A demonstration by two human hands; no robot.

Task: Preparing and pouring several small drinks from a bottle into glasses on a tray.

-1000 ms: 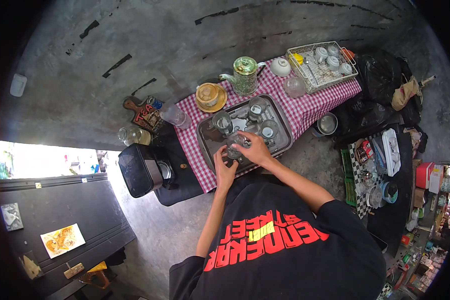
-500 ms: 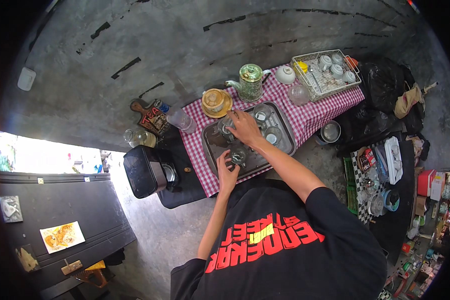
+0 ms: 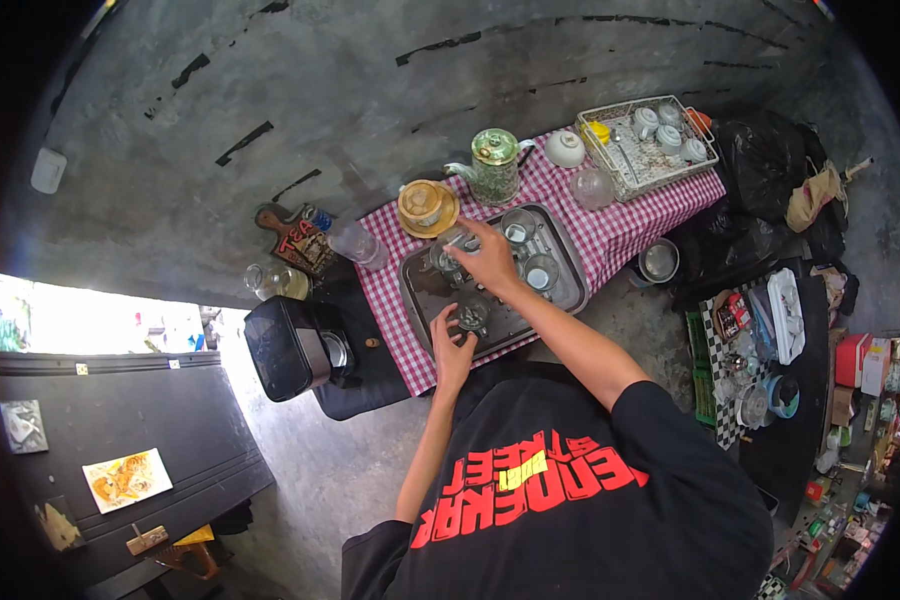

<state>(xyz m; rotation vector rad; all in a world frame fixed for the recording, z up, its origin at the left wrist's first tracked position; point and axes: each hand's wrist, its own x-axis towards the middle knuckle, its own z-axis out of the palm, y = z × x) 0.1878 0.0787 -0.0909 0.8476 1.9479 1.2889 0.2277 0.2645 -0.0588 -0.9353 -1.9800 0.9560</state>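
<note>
My left hand [image 3: 454,350] is at the near side of a dark metal tray [image 3: 425,300], its fingers curled against a clear glass cup [image 3: 473,313]. Farther back on the tray, my right hand [image 3: 490,262] reaches down with its fingers round another clear glass [image 3: 450,247], partly hiding it. To the right of that hand stand two more glasses, one toward the back [image 3: 519,226] and one closer to me [image 3: 541,272]. Just behind the tray sits a yellowish lidded cup on a saucer [image 3: 427,206].
A red-checked cloth [image 3: 385,310] lies under the tray. Behind stand a green patterned teapot [image 3: 496,168], a white bowl [image 3: 565,149] and a wire basket of cups [image 3: 660,150]. Left are a glass jug [image 3: 358,245] and a black coffee machine [image 3: 285,345]. A bucket [image 3: 658,260] stands right.
The whole view has shifted slightly. Both hands stay at the same two glasses on the tray, with little visible movement.
</note>
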